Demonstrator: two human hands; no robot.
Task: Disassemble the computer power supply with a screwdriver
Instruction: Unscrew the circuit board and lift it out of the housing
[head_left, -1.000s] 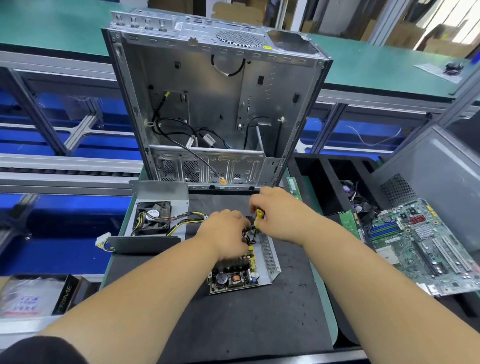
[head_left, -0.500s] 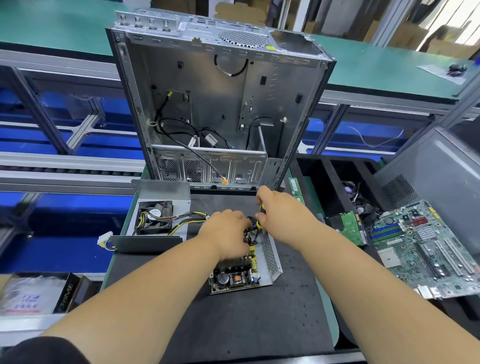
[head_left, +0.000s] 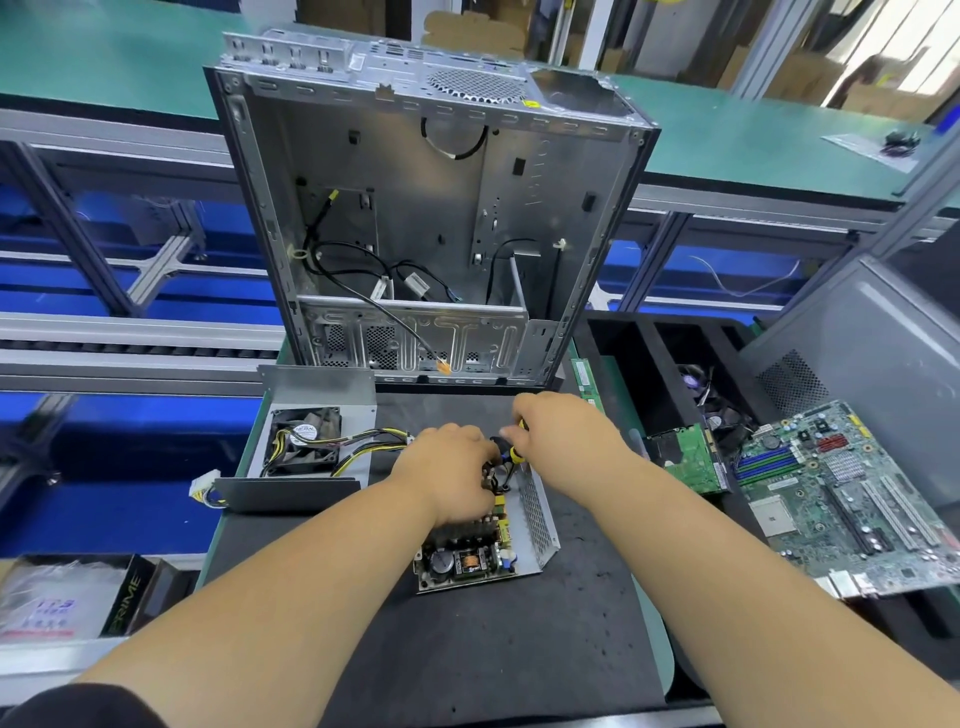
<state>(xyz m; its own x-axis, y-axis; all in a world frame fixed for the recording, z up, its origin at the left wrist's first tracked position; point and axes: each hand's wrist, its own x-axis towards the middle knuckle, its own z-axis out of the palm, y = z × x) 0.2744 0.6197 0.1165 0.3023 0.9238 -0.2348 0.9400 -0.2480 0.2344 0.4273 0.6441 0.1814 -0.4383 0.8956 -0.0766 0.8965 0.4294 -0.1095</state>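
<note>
The fingers of the right hand (head_left: 566, 434) curl around the yellow-and-black handle of a screwdriver (head_left: 514, 454), whose shaft points down into the far end of the power supply (head_left: 485, 540). The tip is hidden among the parts there. The left hand (head_left: 447, 467) lies knuckles-up on the far half of the power supply's circuit board, fingers curled downward over the components; whether they pinch anything cannot be told, since the fingertips are out of sight. Both hands nearly touch above the board.

The power supply sits open on a dark mat (head_left: 467, 649), in the middle of it, with its perforated metal side wall (head_left: 535, 512) standing along the right edge and the near end of the board bare, showing a capacitor and a copper coil.

To the left on the mat lies the removed metal cover (head_left: 317, 387) with a black fan (head_left: 306, 441) in it; yellow and black wires (head_left: 363, 441) run from it toward the left hand, and a white plug (head_left: 200, 488) hangs off its near left corner. Behind the mat an empty computer case (head_left: 431, 208) stands upright, open side toward the person, with loose black cables inside. To the right, a large green motherboard (head_left: 852, 499) rests tilted beside a smaller green board (head_left: 691, 460) and a black bin (head_left: 654, 364).
</note>
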